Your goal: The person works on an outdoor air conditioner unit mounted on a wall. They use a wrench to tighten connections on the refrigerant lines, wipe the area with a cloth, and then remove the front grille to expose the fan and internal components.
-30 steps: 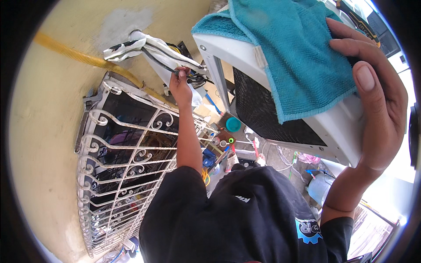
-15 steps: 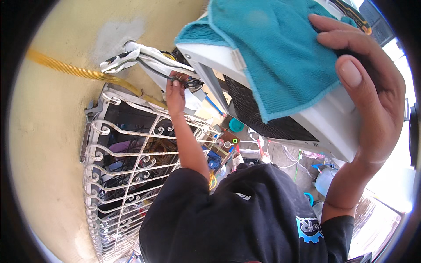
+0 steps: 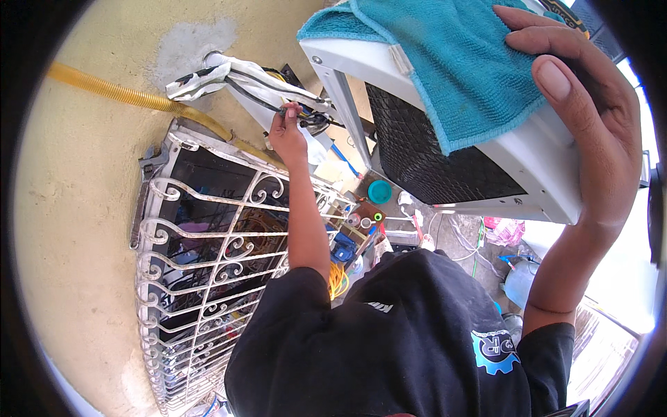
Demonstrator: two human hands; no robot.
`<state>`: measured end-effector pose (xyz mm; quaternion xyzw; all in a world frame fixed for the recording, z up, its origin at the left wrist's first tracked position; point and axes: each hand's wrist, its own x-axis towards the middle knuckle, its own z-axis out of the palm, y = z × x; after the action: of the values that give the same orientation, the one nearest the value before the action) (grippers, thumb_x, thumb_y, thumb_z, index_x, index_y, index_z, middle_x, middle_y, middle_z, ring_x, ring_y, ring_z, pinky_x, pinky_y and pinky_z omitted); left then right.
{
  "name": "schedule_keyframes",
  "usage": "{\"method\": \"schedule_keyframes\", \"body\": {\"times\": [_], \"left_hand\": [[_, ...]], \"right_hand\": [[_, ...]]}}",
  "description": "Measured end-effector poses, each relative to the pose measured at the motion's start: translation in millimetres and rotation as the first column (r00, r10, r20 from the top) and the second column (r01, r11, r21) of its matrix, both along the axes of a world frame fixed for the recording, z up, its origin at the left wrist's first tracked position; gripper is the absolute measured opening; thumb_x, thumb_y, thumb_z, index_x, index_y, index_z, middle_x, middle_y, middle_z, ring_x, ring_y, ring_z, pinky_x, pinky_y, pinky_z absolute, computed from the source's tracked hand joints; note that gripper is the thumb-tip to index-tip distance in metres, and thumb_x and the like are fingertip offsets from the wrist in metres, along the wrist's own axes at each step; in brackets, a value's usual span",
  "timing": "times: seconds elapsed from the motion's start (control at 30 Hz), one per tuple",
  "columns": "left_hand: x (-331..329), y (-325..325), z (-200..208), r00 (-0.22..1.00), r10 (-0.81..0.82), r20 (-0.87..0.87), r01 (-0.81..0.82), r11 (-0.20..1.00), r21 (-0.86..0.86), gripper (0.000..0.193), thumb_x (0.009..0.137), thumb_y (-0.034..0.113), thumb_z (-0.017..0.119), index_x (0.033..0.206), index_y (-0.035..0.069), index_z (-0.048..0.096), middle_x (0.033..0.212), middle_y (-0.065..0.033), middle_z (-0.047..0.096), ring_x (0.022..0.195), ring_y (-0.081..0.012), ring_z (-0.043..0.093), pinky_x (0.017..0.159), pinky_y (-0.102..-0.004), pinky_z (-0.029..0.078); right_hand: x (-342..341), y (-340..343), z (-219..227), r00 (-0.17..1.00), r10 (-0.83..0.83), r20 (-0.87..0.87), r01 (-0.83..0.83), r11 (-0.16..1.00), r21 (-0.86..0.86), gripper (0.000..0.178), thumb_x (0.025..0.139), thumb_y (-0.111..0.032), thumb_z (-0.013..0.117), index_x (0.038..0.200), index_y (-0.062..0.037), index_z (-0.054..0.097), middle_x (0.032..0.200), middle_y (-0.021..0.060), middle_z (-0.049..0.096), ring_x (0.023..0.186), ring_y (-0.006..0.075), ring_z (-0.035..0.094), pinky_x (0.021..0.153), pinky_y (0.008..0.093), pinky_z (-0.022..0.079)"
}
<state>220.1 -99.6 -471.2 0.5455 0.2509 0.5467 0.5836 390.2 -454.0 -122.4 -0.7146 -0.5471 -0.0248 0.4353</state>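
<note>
My left hand (image 3: 289, 137) is closed in a pinch on a black cable (image 3: 258, 96) beside the wall. Next to it runs a bundle wrapped in white tape (image 3: 201, 78), coming from a hole in the wall, with more dark wires (image 3: 318, 122) loose near the fingers. At the upper right stands a white air-conditioner outdoor unit (image 3: 535, 174) with a black mesh side. A teal cloth (image 3: 458, 76) lies draped over its top. My right hand (image 3: 590, 118) rests against the unit's corner and the cloth's edge, fingers apart, thumb stretched out.
A white scrolled window grille (image 3: 201, 250) juts from the yellow wall at left. Across the wall runs a yellow corrugated hose (image 3: 125, 92). A black-and-yellow tool (image 3: 573, 19) lies on top of the unit. Far below are a teal tub (image 3: 379, 192) and a blue tank (image 3: 521, 283).
My left hand has moved slightly right and up, its fingers now pinched on the black cable. The unit and cloth appear shifted right and up in view. My right hand stays against the unit.
</note>
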Motion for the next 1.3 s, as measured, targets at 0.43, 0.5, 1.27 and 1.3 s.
{"method": "schedule_keyframes", "body": {"times": [0.43, 0.5, 1.27, 1.3], "left_hand": [[-20.2, 19.1, -8.4, 0.967, -0.255, 0.024, 0.256, 0.966, -0.034, 0.031, 0.107, 0.019, 0.060, 0.128, -0.002, 0.062, 0.117, -0.0101, 0.069, 0.111, -0.0200, 0.065, 0.106, -0.0374, 0.051], [-28.7, 35.6, -10.5, 0.932, -0.364, 0.000, 0.362, 0.927, -0.102, 0.038, 0.106, 0.021, 0.062, 0.136, -0.002, 0.057, 0.126, -0.0140, 0.066, 0.118, -0.0227, 0.064, 0.110, -0.0385, 0.048], [-7.1, 4.8, 5.1, 0.923, 0.137, -0.360, -0.118, 0.990, 0.075, 0.052, 0.108, 0.029, 0.058, 0.135, -0.015, 0.058, 0.126, -0.0243, 0.068, 0.110, -0.0292, 0.068, 0.099, -0.0398, 0.055], [-3.4, -2.0, 10.6, 0.907, 0.180, -0.382, -0.163, 0.984, 0.076, 0.052, 0.108, 0.028, 0.058, 0.134, -0.017, 0.058, 0.127, -0.0259, 0.068, 0.111, -0.0305, 0.069, 0.102, -0.0416, 0.055]], "right_hand": [[-6.4, 4.1, 8.2, 0.999, 0.022, -0.034, -0.018, 0.993, 0.118, 0.025, 0.098, -0.022, 0.070, 0.110, -0.0006, 0.075, 0.118, 0.0141, 0.075, 0.105, 0.0184, 0.069, 0.096, 0.0324, 0.051], [-7.9, 4.0, 8.9, 0.991, 0.032, -0.132, -0.012, 0.988, 0.153, 0.024, 0.094, -0.021, 0.075, 0.104, 0.0007, 0.076, 0.106, 0.0116, 0.077, 0.096, 0.0164, 0.071, 0.089, 0.0305, 0.053], [-0.3, -16.1, 1.6, 0.989, 0.001, -0.149, 0.035, 0.971, 0.238, 0.028, 0.076, -0.028, 0.070, 0.074, -0.0012, 0.076, 0.073, 0.0194, 0.070, 0.073, 0.0367, 0.069, 0.074, 0.0424, 0.056], [0.4, -16.5, 0.8, 0.987, 0.002, -0.162, 0.035, 0.973, 0.226, 0.028, 0.075, -0.028, 0.070, 0.074, -0.0012, 0.076, 0.072, 0.0197, 0.070, 0.073, 0.0368, 0.069, 0.073, 0.0425, 0.056]]}}
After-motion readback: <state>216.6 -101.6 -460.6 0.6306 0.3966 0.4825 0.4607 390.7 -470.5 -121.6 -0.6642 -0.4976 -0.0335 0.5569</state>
